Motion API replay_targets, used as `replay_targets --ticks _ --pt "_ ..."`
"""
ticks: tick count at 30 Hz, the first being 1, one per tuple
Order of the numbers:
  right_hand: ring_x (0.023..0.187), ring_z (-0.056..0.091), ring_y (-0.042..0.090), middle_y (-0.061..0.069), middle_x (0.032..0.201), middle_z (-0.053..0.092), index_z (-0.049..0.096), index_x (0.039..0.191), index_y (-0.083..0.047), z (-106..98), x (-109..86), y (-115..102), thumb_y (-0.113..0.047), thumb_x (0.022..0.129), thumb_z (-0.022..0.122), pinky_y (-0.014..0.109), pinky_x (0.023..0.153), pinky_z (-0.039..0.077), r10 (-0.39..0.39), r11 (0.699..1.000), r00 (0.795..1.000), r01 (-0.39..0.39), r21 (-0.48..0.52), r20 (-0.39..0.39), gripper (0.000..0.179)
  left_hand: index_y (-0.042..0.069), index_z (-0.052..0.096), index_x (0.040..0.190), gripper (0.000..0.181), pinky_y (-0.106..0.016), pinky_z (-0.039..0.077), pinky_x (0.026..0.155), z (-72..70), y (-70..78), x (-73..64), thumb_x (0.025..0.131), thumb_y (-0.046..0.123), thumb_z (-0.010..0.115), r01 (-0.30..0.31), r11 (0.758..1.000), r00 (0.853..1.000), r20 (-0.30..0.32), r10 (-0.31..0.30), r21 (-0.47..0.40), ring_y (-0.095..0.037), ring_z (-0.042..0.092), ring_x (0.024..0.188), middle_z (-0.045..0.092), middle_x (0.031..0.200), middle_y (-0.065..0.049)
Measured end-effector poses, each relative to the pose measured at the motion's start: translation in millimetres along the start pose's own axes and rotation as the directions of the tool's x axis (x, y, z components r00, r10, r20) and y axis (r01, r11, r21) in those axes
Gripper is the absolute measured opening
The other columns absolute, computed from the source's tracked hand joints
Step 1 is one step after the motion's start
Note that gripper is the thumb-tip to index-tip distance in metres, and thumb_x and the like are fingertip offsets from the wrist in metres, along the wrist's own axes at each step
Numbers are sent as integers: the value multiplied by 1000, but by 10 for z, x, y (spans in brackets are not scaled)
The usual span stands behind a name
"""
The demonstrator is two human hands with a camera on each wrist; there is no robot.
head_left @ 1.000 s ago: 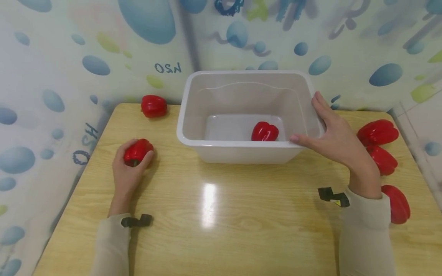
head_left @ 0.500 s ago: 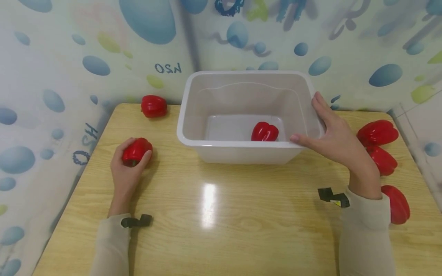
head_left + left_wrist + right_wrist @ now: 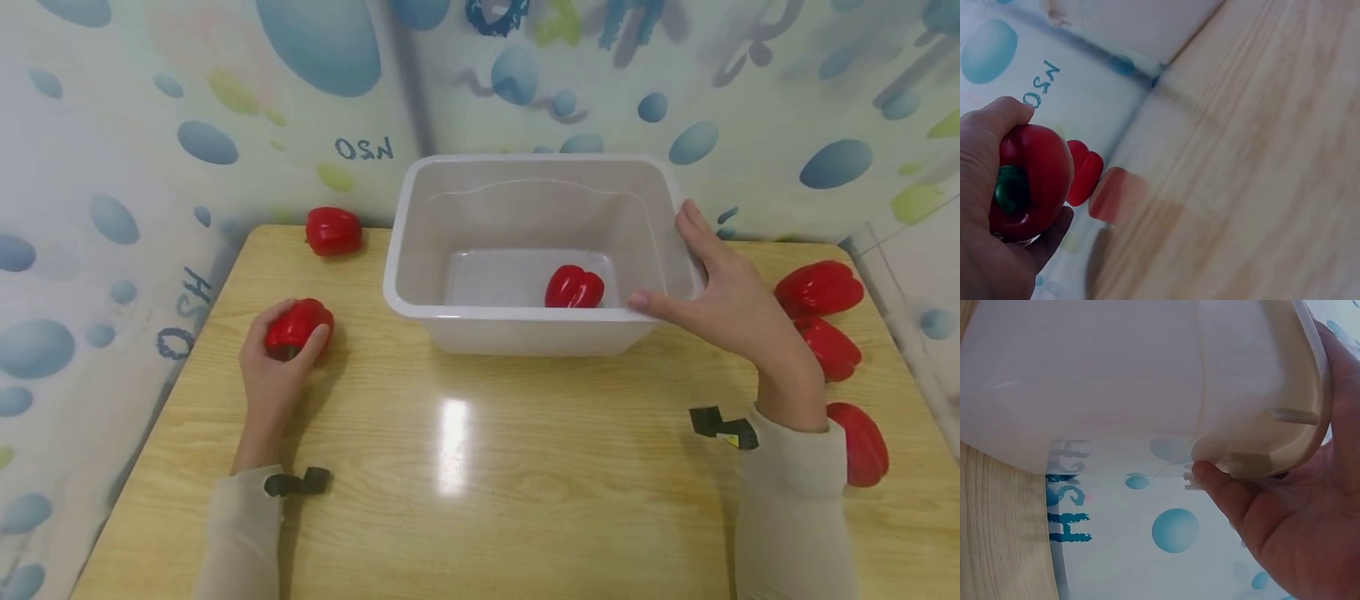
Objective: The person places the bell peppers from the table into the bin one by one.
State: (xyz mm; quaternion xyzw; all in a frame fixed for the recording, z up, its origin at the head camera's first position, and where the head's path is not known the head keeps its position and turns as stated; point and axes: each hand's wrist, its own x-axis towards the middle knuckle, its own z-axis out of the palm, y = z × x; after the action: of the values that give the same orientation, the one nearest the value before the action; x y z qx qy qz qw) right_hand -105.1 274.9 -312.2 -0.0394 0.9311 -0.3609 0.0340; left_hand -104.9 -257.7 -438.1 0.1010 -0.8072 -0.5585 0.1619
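Note:
On the left side of the table, my left hand [image 3: 270, 375] grips a red bell pepper [image 3: 302, 325] between thumb and fingers. The green stem of this bell pepper [image 3: 1047, 169] faces the camera in the left wrist view. A white plastic bin [image 3: 525, 335] stands at the back middle, with one red bell pepper [image 3: 573, 287] lying on its floor. My right hand [image 3: 738, 304] holds the bin's right rim, thumb at the front corner and fingers along the outer side. Seen from the right wrist, the thumb presses on the bin wall [image 3: 1116, 394].
Another red bell pepper [image 3: 333, 231] lies at the back left table edge. Three more are along the right side: a far bell pepper [image 3: 820, 288], a middle bell pepper [image 3: 831, 348] and a near bell pepper [image 3: 864, 446]. A patterned wall [image 3: 480, 100] stands behind the table [image 3: 517, 467].
My left hand has shifted very slightly to the left and away from me, with the bell pepper in its grip. The right hand and the bin have stayed in place.

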Motion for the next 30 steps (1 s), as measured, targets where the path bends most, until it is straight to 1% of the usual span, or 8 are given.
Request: replay_targets --ticks 5,7,12,16,19,24,30 --pt "142 40 45 -1 181 11 6 169 -39 10 0 6 -50 87 83 71 99 51 -7 1000 1000 7 -9 -10 113 27 57 149 60 -15 50 99 -6 108 -17 94 23 80 28 998 999 24 -29 47 -9 48 134 56 151 7" --pt "140 41 45 0 181 13 7 169 -38 5 1 1 -50 86 83 69 98 51 -8 1000 1000 8 -12 -15 113 28 57 149 59 -14 51 98 -1 164 -22 95 23 80 26 999 999 32 -28 44 -10 47 135 56 152 7" --pt "137 43 45 4 179 18 9 170 -37 -12 -11 -19 -50 86 84 64 95 52 -6 1000 1000 5 -25 -25 113 27 60 147 57 -12 53 96 32 290 -19 94 18 80 -24 999 999 41 25 -27 -14 51 133 58 149 7" --pt "140 42 46 2 180 16 11 170 -36 -17 -24 -34 -50 85 85 70 98 52 -4 1000 999 3 -30 -33 113 26 61 145 57 -12 53 95 60 351 -15 93 15 80 -61 997 997 38 63 -50 -15 52 131 59 146 8" --pt "142 43 48 1 180 16 14 170 -35 -19 -30 -41 -50 85 85 74 100 50 -9 999 999 7 -32 -42 112 23 62 145 57 -12 53 94 71 379 -14 93 12 80 -77 995 996 37 80 -68 -16 53 130 60 145 8" --pt "141 45 49 2 180 17 15 170 -31 -22 -37 -49 -50 84 86 74 100 50 -16 999 999 13 -47 -47 113 21 62 145 57 -12 54 93 67 429 -25 92 8 79 -96 991 994 36 100 -97 -18 53 130 60 145 7" --pt "143 43 50 0 180 15 16 170 -29 -34 -35 -62 -50 84 87 75 101 49 -17 999 999 15 -50 -42 114 21 62 145 58 -11 55 91 48 574 -35 91 7 79 -109 989 993 40 114 -104 -19 52 131 59 147 6"
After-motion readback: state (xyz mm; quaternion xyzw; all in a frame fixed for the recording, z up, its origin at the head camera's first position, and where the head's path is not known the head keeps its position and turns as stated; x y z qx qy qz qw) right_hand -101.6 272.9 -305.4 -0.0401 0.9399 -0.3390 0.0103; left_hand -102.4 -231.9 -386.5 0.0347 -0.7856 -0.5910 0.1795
